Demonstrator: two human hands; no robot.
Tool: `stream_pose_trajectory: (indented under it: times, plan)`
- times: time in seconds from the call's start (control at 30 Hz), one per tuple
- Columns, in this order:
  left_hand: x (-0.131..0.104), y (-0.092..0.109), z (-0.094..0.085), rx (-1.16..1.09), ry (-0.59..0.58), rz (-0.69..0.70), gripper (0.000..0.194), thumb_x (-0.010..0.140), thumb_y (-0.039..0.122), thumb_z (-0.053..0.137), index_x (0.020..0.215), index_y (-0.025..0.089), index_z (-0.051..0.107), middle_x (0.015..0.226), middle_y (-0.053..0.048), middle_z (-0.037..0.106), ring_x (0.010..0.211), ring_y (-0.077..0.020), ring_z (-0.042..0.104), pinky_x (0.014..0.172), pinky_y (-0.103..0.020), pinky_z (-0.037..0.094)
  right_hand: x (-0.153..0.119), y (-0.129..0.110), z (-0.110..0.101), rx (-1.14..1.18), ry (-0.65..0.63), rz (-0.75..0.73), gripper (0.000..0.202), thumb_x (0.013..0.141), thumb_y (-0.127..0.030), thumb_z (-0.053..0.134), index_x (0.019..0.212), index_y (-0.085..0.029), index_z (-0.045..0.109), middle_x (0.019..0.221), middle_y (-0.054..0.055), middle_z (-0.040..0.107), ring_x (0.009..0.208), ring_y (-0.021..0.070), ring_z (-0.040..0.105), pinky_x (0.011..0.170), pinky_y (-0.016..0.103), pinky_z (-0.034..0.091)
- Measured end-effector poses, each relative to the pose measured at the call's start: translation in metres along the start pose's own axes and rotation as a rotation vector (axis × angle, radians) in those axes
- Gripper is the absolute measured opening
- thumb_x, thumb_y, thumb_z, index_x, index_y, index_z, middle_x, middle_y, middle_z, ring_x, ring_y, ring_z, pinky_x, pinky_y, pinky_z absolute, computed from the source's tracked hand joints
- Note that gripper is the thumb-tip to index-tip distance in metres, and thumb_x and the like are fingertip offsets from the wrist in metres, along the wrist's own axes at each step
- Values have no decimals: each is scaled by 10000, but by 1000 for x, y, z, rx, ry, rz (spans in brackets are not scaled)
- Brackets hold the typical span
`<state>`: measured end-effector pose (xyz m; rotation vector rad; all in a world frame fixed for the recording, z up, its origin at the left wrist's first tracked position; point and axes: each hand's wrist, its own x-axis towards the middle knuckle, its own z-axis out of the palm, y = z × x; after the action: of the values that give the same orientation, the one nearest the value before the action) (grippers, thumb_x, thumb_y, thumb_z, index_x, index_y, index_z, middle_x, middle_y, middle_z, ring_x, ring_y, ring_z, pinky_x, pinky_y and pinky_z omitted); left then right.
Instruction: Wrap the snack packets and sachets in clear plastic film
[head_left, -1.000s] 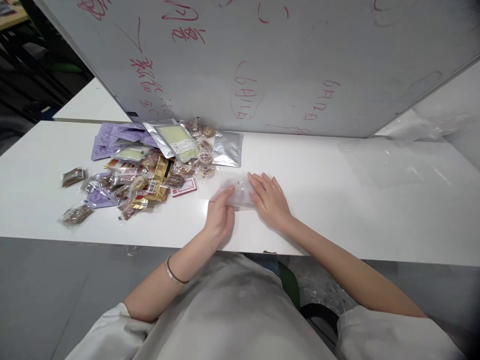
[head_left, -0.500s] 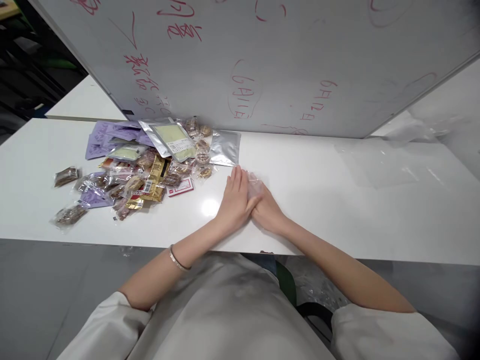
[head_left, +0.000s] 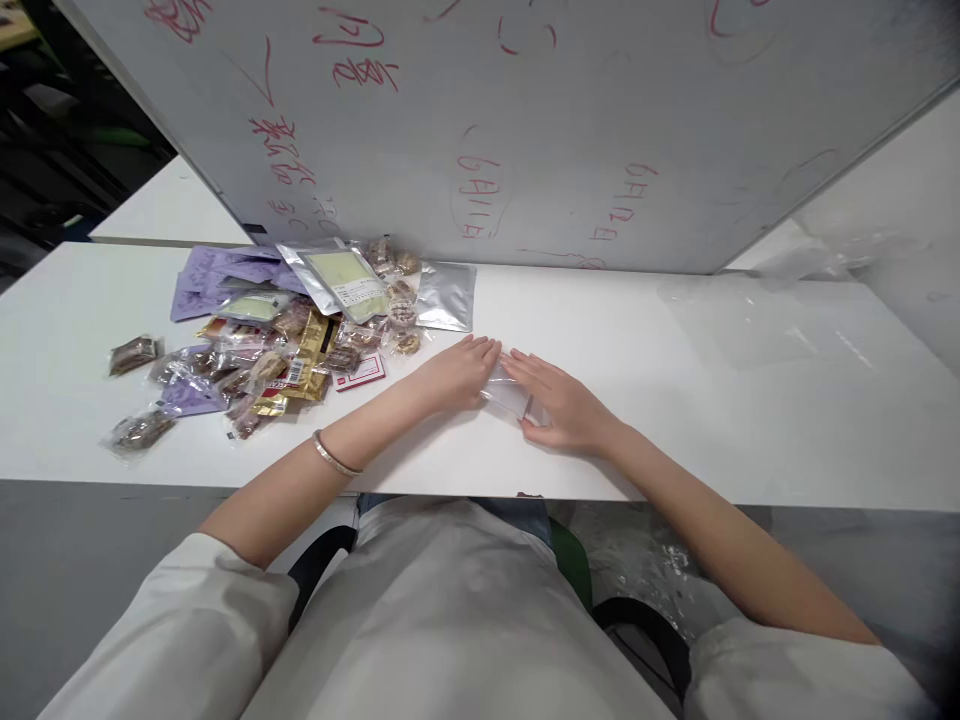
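A small clear plastic bag [head_left: 506, 393] lies flat on the white table between my hands. My left hand [head_left: 456, 373] rests at its left edge, fingers stretched out and lying low; the underside of the hand is hidden. Over the bag's right side reaches my right hand [head_left: 568, 408], fingers extended and the thumb spread apart at the bag's lower corner. Both hands touch the bag without visibly wrapping round it.
A pile of wrapped snacks [head_left: 262, 370], purple packets [head_left: 217, 270] and a gold packet [head_left: 307, 360] lies on the left. A silver pouch [head_left: 447, 296] sits nearby. Behind stands a whiteboard [head_left: 555, 130]; at right lies a clear plastic sheet [head_left: 735, 320].
My hands have moved apart from their overlapped position, the left going left and the right going right. More of the plastic bag shows between them.
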<state>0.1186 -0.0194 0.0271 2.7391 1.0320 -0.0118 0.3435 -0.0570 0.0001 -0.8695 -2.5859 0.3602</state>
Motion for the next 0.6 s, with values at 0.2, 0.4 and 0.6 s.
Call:
stream_pose_trajectory:
  times: [0.2,0.4,0.6]
  plan:
    - [5,1,-35,-458,-129,32,337,775,136,532,1107,162,588,1017,-86,713,877,-217,676,754,-313,504,4,-5,-4,-7,160,204,484,884,-189,512,1349,-296,596,1387,4,589,983,216,716,673,299,570]
    - [9,22,-30,-948,99,-25,696,763,204,651,1359,197,292,1297,-177,546,1087,-251,633,843,-388,526,-24,-20,-15,379,407,551,199,791,-365,700,919,-242,789,856,19,778,619,189,657,607,308,527]
    - [-12,34,-21,-991,264,-86,729,943,420,557,1526,332,129,1491,-120,407,1399,-263,399,1118,-466,376,-81,29,-45,541,994,964,348,794,-485,668,883,-150,703,768,46,720,614,179,655,508,295,548]
